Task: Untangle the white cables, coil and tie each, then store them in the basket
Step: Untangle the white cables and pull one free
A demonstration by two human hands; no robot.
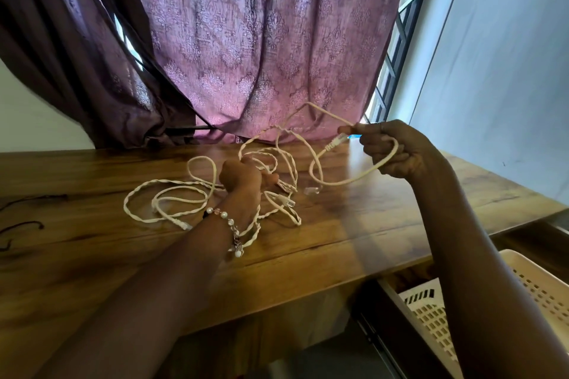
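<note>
Untangling step: left hand clenches the twisted white cables on the counter; right hand grips a freed loop, next drawing its plug end clear

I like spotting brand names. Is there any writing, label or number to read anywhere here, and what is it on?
None can be read.
White cables: no print visible.
Plug near the right hand: too small and blurred to tell.
Basket, wooden table, patterned curtain: no text.
</note>
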